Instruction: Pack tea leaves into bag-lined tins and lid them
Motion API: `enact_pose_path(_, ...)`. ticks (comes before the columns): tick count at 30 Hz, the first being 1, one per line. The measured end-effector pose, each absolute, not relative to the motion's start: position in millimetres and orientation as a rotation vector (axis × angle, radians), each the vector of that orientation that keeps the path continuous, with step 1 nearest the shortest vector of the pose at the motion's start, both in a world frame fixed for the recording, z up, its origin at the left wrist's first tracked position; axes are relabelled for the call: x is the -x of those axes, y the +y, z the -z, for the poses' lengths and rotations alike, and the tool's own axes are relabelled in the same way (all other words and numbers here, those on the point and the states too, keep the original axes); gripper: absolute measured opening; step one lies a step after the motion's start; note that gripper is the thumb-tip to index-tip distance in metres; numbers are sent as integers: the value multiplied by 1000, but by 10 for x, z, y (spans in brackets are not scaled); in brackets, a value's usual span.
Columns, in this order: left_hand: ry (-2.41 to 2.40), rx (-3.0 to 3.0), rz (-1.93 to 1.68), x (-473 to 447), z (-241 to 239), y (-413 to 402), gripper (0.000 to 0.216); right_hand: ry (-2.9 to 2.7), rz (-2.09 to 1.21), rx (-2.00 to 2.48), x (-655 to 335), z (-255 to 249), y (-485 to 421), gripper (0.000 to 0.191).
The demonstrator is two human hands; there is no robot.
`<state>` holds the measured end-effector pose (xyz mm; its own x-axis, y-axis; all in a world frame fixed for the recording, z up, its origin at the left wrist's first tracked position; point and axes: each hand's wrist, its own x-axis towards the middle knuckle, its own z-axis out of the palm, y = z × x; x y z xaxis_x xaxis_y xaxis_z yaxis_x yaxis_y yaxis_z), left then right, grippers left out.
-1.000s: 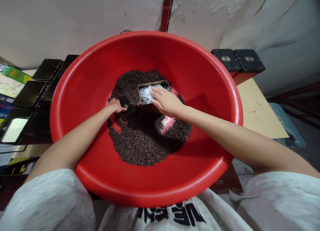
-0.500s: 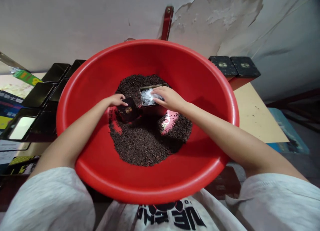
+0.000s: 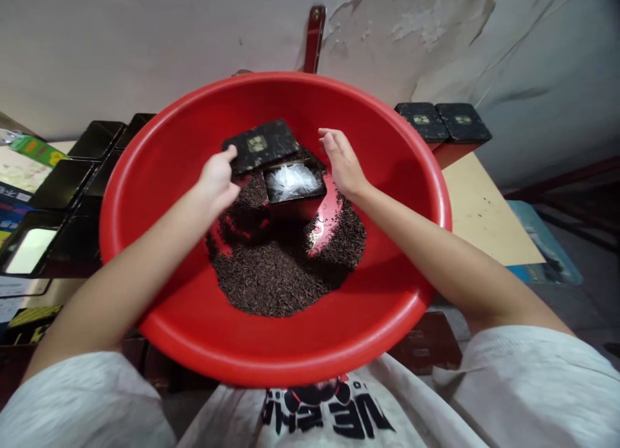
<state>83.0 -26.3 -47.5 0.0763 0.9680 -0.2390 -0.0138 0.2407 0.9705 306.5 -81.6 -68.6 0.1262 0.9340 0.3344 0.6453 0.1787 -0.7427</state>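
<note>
My left hand [image 3: 219,179] grips a dark square tin lid [image 3: 261,146] with a small gold label, held tilted just behind and left of an uncovered tin [image 3: 296,209]. Inside that tin a clear plastic bag [image 3: 293,181] is bunched up at the opening. To the tin's right, my right hand [image 3: 343,162] is raised with fingers extended and nothing in it. The tin stands among dark, loose, tea-like leaves [image 3: 276,283] in a large red basin [image 3: 271,364]. Part of the basin's bottom shows bare beside the tin.
Several dark open tins or lids [image 3: 62,183] sit left of the basin, near a green carton [image 3: 36,150]. Two lidded tins [image 3: 462,122] stand at the right on a pale board [image 3: 489,222]. A wall with peeling paint [image 3: 416,22] rises behind.
My left hand has lifted the lid up from the leaves toward the tin. My right hand has let go of the plastic bag and moved off to the right.
</note>
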Motion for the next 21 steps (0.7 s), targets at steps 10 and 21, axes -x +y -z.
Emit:
enact_pose_path(10,1312,-1457,-990,-1341,612,-971,33,-1341,-806,1476,-2952,857,-782,50)
enact_pose_path(21,1526,-1645,-807,-1248,975,-738,54,-1223,-855,1588,-2932,900,-691,48)
